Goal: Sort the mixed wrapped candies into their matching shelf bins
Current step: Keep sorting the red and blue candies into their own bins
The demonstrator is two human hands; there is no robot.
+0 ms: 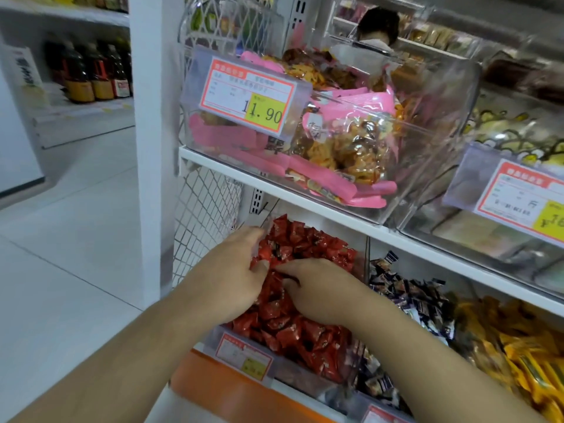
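The heap of red foil-wrapped candies (293,300) in the clear plastic shelf bin (308,377) is being raked through by the spread left hand (232,279) and curled right hand (317,291), whose pinch cannot be told; any stray wrapper presumably needs lifting out next.

On the far shelf at your upper left you have dark bottles (88,76) with yellow and red labels standing in a row. A white pillar (152,117) rises between that shelf and the wire mesh panel (204,215). Pale floor tiles (61,239) spread below.
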